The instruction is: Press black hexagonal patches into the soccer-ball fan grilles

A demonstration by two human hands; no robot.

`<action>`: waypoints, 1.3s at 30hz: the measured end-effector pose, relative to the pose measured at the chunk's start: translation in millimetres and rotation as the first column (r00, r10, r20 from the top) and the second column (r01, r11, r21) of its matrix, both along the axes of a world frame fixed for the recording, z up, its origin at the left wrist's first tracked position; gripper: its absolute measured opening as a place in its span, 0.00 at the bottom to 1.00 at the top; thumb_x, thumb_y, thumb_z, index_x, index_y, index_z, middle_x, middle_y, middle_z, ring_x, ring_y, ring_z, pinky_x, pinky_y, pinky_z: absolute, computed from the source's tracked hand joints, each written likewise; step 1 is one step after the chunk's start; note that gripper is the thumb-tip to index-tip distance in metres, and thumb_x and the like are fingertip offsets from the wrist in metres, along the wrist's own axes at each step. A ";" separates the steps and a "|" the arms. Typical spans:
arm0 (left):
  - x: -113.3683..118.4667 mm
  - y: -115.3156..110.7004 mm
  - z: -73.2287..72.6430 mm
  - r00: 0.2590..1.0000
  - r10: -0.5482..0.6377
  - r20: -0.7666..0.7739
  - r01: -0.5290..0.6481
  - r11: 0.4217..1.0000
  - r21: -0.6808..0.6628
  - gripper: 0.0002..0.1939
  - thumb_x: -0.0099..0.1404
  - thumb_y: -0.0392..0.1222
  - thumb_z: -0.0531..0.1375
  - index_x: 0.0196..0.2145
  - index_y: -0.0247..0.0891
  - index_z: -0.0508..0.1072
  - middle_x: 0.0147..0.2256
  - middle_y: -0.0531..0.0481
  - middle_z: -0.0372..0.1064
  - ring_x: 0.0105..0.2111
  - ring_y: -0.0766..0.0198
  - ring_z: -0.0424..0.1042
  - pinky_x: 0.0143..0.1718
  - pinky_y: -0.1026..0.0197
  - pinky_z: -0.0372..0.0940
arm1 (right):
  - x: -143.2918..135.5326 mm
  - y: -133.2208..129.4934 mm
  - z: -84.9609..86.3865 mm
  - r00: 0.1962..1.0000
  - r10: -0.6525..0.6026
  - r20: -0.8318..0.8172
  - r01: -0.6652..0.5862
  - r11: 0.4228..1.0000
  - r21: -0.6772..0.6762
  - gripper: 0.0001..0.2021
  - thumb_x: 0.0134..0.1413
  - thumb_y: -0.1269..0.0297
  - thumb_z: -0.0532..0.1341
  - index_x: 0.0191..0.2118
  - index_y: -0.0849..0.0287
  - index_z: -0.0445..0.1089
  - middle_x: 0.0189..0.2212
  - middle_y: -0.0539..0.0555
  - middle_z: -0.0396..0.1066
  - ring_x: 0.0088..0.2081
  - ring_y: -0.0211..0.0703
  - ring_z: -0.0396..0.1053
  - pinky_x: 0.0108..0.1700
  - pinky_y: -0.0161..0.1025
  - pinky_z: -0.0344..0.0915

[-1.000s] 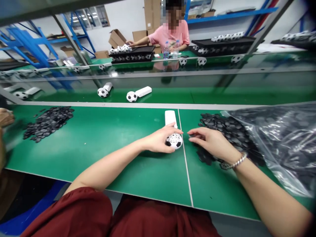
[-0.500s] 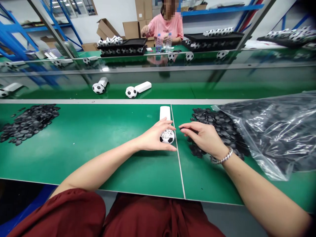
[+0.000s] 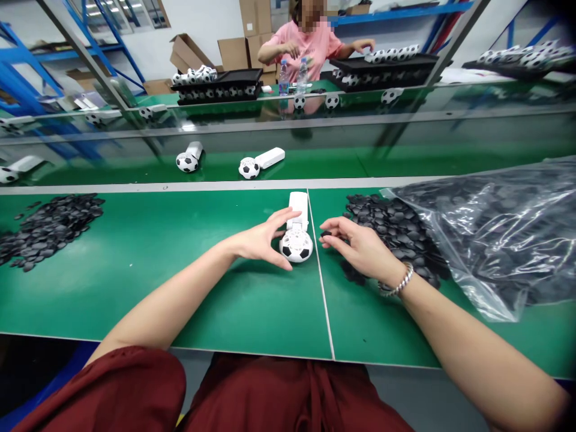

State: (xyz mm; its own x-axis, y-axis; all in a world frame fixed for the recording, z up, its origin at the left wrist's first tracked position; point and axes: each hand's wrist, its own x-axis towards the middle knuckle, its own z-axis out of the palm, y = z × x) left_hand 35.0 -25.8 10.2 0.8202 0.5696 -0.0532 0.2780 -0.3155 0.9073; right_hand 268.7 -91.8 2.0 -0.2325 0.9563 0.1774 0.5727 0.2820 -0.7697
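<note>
A white soccer-ball device with a folding handle (image 3: 297,245) lies on the green bench, ball end towards me; its top has a white openwork pattern with black patches on the side. My left hand (image 3: 263,240) curves round its left side, thumb and fingers spread; whether it touches the ball I cannot tell. Just right of the ball, my right hand (image 3: 360,245) pinches a small black piece (image 3: 325,234) between thumb and fingers. Beneath and behind that hand spreads a pile of similar black pieces (image 3: 405,231).
A clear plastic bag of black pieces (image 3: 508,234) lies at right, another black pile (image 3: 54,228) at left. Beyond the bench edge, more ball devices (image 3: 249,168) lie on a green belt (image 3: 324,165). A person in pink (image 3: 310,45) sits across, beside stacked black trays (image 3: 387,75).
My left hand has drawn back leftwards, uncovering more of the ball. My right hand keeps its pinch on the black piece. Devices on the belt shifted right; the person opposite reached towards a tray.
</note>
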 end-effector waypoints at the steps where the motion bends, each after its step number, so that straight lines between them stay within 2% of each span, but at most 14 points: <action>1: -2.3 2.5 0.3 1.000 -0.005 0.023 0.006 0.999 -0.037 0.54 0.42 0.43 0.70 0.62 0.48 0.45 0.65 0.44 0.25 0.64 0.54 0.34 0.60 0.45 0.47 | 0.2 0.2 -0.8 1.000 -0.005 0.004 0.005 1.000 -0.006 0.09 0.56 0.61 0.54 0.41 0.56 0.64 0.31 0.52 0.73 0.33 0.42 0.73 0.38 0.42 0.69; 5: -5.1 4.0 4.2 0.999 -0.023 0.024 0.024 0.998 -0.064 0.55 0.42 0.42 0.70 0.62 0.49 0.44 0.65 0.44 0.25 0.64 0.55 0.34 0.61 0.47 0.48 | 0.4 1.2 -2.9 0.999 -0.024 -0.047 0.022 0.999 -0.048 0.08 0.56 0.60 0.54 0.38 0.56 0.65 0.32 0.52 0.74 0.35 0.42 0.73 0.40 0.42 0.69; 8: 2.0 -6.9 6.3 0.997 -0.005 -0.073 0.007 1.000 0.027 0.57 0.40 0.45 0.71 0.62 0.47 0.44 0.65 0.42 0.22 0.64 0.50 0.31 0.60 0.44 0.46 | 0.0 2.2 -2.0 1.000 -0.028 -0.005 0.028 0.999 0.017 0.06 0.55 0.61 0.56 0.35 0.56 0.66 0.32 0.52 0.73 0.35 0.43 0.71 0.40 0.42 0.67; 10: 10.5 -17.6 4.1 0.989 0.101 -0.113 -0.086 0.988 0.128 0.54 0.41 0.49 0.70 0.61 0.43 0.49 0.64 0.39 0.24 0.64 0.47 0.30 0.61 0.42 0.44 | -0.5 2.6 -0.3 0.997 -0.027 0.073 0.019 0.994 0.104 0.05 0.54 0.62 0.57 0.33 0.57 0.67 0.31 0.52 0.72 0.34 0.42 0.69 0.39 0.41 0.66; 12: 18.9 -26.9 -0.4 0.966 0.243 -0.086 -0.220 0.950 0.222 0.44 0.44 0.53 0.68 0.57 0.39 0.58 0.64 0.37 0.30 0.64 0.47 0.33 0.61 0.44 0.42 | -1.1 2.7 1.4 0.993 -0.034 0.111 0.017 0.988 0.151 0.05 0.54 0.64 0.57 0.33 0.57 0.68 0.30 0.53 0.70 0.32 0.42 0.67 0.37 0.40 0.65; 14: 23.8 -30.9 -4.3 0.945 0.325 -0.044 -0.302 0.914 0.270 0.34 0.48 0.52 0.66 0.51 0.37 0.65 0.62 0.36 0.38 0.63 0.48 0.39 0.61 0.46 0.43 | -1.6 2.3 2.3 0.993 -0.032 0.118 0.013 0.988 0.155 0.06 0.54 0.65 0.57 0.35 0.58 0.70 0.31 0.53 0.70 0.32 0.41 0.67 0.36 0.39 0.65; 16: 23.5 -28.4 -5.2 0.952 0.304 -0.031 -0.284 0.917 0.280 0.28 0.48 0.45 0.66 0.47 0.37 0.67 0.61 0.37 0.43 0.62 0.49 0.45 0.61 0.47 0.45 | -2.0 1.8 1.9 0.992 -0.010 0.123 -0.010 0.988 0.154 0.07 0.55 0.65 0.56 0.37 0.58 0.70 0.33 0.54 0.71 0.35 0.42 0.68 0.39 0.40 0.65; 18: 19.0 -21.5 -2.9 0.980 0.196 -0.039 -0.179 0.947 0.266 0.27 0.47 0.39 0.66 0.46 0.38 0.67 0.61 0.39 0.45 0.61 0.51 0.48 0.60 0.47 0.46 | -2.4 1.1 0.7 0.993 0.023 0.120 -0.041 0.987 0.155 0.07 0.55 0.66 0.56 0.37 0.57 0.70 0.34 0.53 0.71 0.37 0.42 0.68 0.42 0.40 0.65; 22: 9.6 -9.0 2.7 0.998 0.028 -0.055 -0.015 0.975 0.220 0.27 0.47 0.36 0.64 0.47 0.40 0.66 0.61 0.42 0.44 0.60 0.52 0.50 0.60 0.48 0.47 | -4.2 -0.4 -0.9 0.996 0.056 0.077 -0.064 0.991 0.117 0.04 0.54 0.66 0.57 0.35 0.58 0.68 0.31 0.53 0.71 0.33 0.41 0.69 0.37 0.39 0.66; 26: 9.1 -8.0 2.2 0.994 0.064 -0.088 -0.045 0.978 0.205 0.31 0.45 0.38 0.65 0.49 0.40 0.63 0.59 0.41 0.46 0.60 0.51 0.49 0.60 0.47 0.45 | -7.1 -2.4 1.2 0.986 0.107 0.125 -0.126 0.981 0.149 0.08 0.56 0.67 0.54 0.41 0.58 0.68 0.37 0.56 0.71 0.37 0.42 0.69 0.39 0.40 0.67; 29: 11.5 -11.1 1.5 0.990 0.103 -0.096 -0.081 0.973 0.215 0.32 0.44 0.38 0.64 0.49 0.39 0.62 0.56 0.41 0.49 0.59 0.52 0.51 0.60 0.48 0.46 | -8.2 -3.6 2.9 0.977 0.130 0.166 -0.157 0.974 0.162 0.09 0.57 0.68 0.53 0.39 0.57 0.69 0.38 0.55 0.72 0.40 0.43 0.69 0.42 0.41 0.66; 32: 12.1 -13.6 5.0 0.985 0.132 -0.113 -0.103 0.966 0.236 0.30 0.44 0.37 0.63 0.47 0.39 0.63 0.52 0.43 0.54 0.55 0.53 0.57 0.58 0.49 0.51 | -8.4 -4.1 3.2 0.989 0.100 0.114 -0.110 0.990 0.091 0.07 0.56 0.67 0.54 0.38 0.57 0.68 0.34 0.53 0.73 0.34 0.41 0.70 0.38 0.39 0.66; 37: 8.8 -15.1 15.6 0.979 0.109 -0.174 -0.068 0.971 0.228 0.29 0.46 0.35 0.61 0.49 0.39 0.63 0.50 0.46 0.63 0.48 0.55 0.64 0.50 0.53 0.60 | -10.9 -3.8 -0.4 0.994 0.105 0.029 -0.108 0.984 0.145 0.05 0.54 0.65 0.57 0.33 0.58 0.69 0.33 0.54 0.72 0.35 0.42 0.69 0.39 0.40 0.65; 39: 8.6 -15.5 16.9 0.978 0.106 -0.179 -0.068 0.976 0.205 0.29 0.46 0.34 0.60 0.49 0.38 0.63 0.49 0.46 0.64 0.47 0.55 0.65 0.48 0.54 0.61 | -13.6 -4.0 -3.9 0.992 0.112 -0.055 -0.107 0.991 0.086 0.05 0.53 0.64 0.58 0.33 0.58 0.68 0.31 0.53 0.71 0.33 0.41 0.68 0.37 0.39 0.65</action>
